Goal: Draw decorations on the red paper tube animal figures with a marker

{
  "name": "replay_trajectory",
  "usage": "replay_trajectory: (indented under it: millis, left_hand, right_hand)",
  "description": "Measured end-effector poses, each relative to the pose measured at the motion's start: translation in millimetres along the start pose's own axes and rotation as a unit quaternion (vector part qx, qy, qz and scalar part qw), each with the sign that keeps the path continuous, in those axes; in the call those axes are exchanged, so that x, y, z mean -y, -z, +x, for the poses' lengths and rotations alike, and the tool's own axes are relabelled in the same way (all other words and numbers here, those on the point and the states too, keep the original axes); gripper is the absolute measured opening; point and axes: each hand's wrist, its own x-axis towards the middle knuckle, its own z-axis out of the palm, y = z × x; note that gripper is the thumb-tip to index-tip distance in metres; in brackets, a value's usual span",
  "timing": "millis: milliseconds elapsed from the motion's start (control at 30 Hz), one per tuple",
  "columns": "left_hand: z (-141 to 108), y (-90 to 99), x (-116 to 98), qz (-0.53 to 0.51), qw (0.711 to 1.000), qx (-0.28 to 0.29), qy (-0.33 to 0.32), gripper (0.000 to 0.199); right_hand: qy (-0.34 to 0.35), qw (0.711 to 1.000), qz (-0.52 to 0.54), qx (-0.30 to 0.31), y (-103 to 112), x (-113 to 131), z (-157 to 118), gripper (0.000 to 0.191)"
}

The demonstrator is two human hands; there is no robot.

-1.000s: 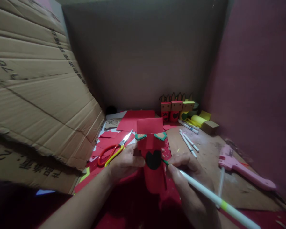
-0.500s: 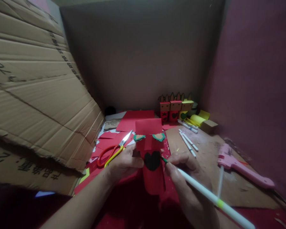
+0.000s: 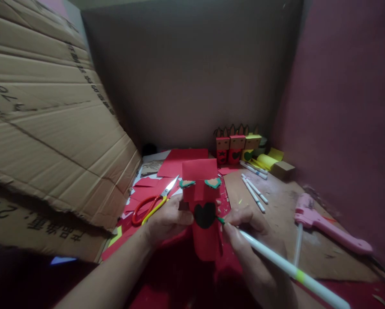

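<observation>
A red paper figure [image 3: 205, 246] stands upright in the middle, with two green-edged ear shapes and a dark heart [image 3: 205, 215] on its front. My left hand [image 3: 169, 217] is closed around its left side, the thumb beside the heart. In my right hand [image 3: 248, 234] is a white marker [image 3: 269, 252] with a yellow-green band. Its green tip is at the right edge of the heart; whether it touches the paper is too small to tell.
Red-and-yellow scissors [image 3: 150, 208] lie left on red paper. Several finished figures [image 3: 237, 148] stand at the back, near white markers [image 3: 254, 193] and a yellow roll. A pink glue gun [image 3: 327, 227] rests right on a cardboard sheet [image 3: 334, 266]. Large cardboard [image 3: 51, 116] leans at left.
The marker tip has moved slightly down along the heart's right edge. My left hand keeps its hold on the figure, and the view has shifted very slightly.
</observation>
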Motion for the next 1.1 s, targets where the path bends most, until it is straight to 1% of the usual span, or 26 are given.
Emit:
replay_trajectory:
  millis: [100, 300, 433, 567, 700, 867, 1000, 1100]
  left_hand:
    - [0.7, -0.4, 0.0, -0.001, 1.000, 0.003, 0.001, 0.053]
    - [0.6, -1.7, -1.1, 0.001, 1.000, 0.014, -0.004, 0.053]
    - [-0.6, -0.2, -0.5, 0.012, 1.000, -0.002, 0.001, 0.053]
    - [-0.7, -0.7, -0.5, 0.016, 1.000, -0.010, 0.003, 0.047]
    - [0.4, -2.7, -1.6, 0.007, 1.000, -0.005, -0.009, 0.043]
    - [0.4, -2.0, -0.8, -0.009, 1.000, -0.025, -0.006, 0.047]
    - [-0.6, 0.7, 1.9, -0.009, 1.000, -0.020, -0.005, 0.045]
    - [-0.6, 1.9, 3.4, -0.003, 1.000, -0.021, -0.004, 0.043]
  right_hand:
    - [0.005, 1.000, 0.005, 0.010, -0.1, -0.8, -0.6, 0.013]
    - [-0.006, 1.000, 0.000, 0.016, 1.4, -0.5, -3.0, 0.013]
    - [-0.002, 1.000, -0.004, 0.021, 2.1, 0.3, -4.1, 0.013]
    - [0.013, 1.000, -0.002, 0.010, 0.4, -0.5, -4.4, 0.013]
    - [-0.009, 1.000, 0.022, 0.013, -1.3, 0.6, -4.9, 0.015]
    - [-0.023, 0.999, 0.038, 0.022, -1.7, 2.0, -6.4, 0.016]
    - [-0.032, 0.999, 0.009, 0.024, -1.2, 1.5, -6.9, 0.016]
    - [-0.017, 0.999, -0.019, 0.019, -1.3, 2.2, -5.9, 0.017]
